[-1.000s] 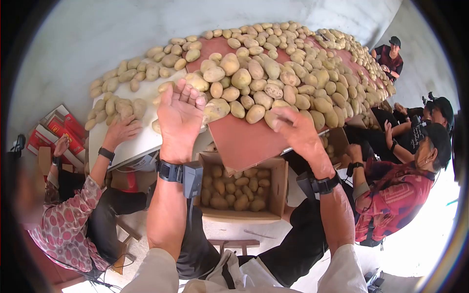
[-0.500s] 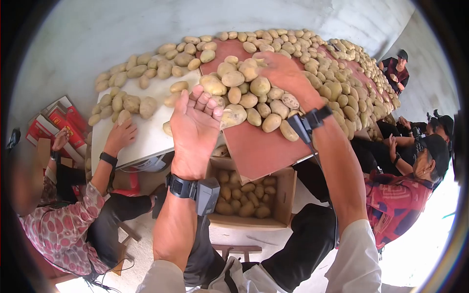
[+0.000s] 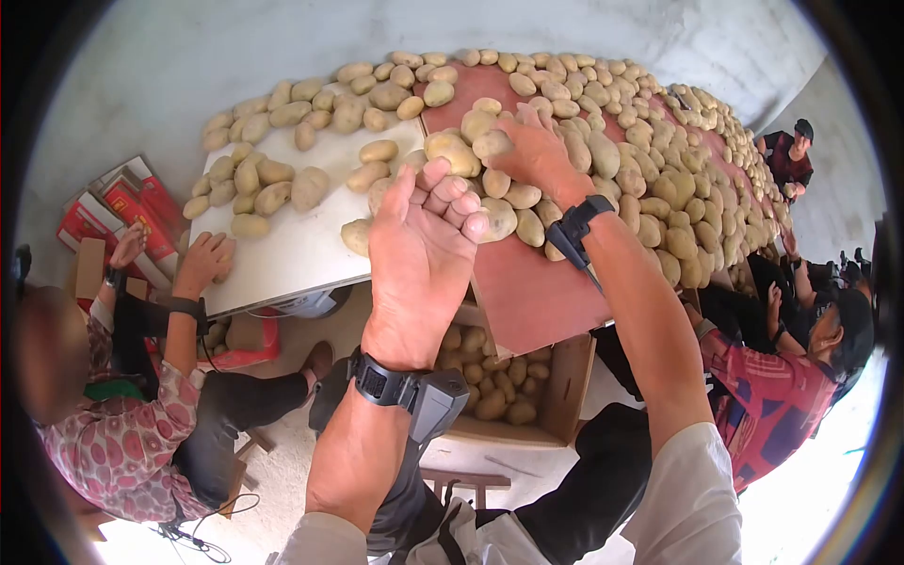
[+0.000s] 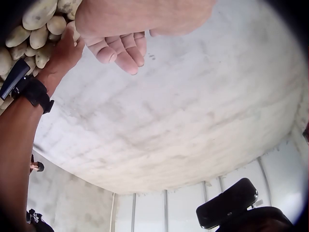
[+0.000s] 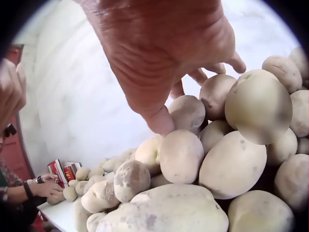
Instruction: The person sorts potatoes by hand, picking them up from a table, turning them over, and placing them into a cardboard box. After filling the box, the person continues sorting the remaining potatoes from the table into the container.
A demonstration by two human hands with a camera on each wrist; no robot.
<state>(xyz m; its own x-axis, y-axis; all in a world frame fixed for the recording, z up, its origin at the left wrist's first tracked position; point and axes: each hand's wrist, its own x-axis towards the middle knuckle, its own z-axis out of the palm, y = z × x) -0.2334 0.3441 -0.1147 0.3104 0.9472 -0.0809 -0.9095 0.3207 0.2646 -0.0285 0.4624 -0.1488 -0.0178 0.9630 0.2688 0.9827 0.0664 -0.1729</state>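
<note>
My left hand (image 3: 421,259) is palm up in front of the potato pile, its fingers loosely bent and empty; in the left wrist view the same hand (image 4: 140,19) shows against the wall. My right hand (image 3: 541,158) reaches palm down over the near left part of the pile, thumb and fingers around a potato (image 3: 492,145). From the right wrist, the hand (image 5: 169,53) has its thumb against a potato (image 5: 187,112) with the fingers behind it. Larger potatoes (image 5: 232,164) lie close below.
Potatoes (image 3: 678,188) spread over the red boards (image 3: 532,292) and white board (image 3: 311,231). A cardboard box (image 3: 570,377) of potatoes stands below the edge. At the left a person (image 3: 141,424) has a hand on the white board; several people sit or stand at the right.
My right hand has moved from the near edge up and left onto the pile, and its thumb and fingers are now around a potato. My left hand has shifted right in view, still palm up.
</note>
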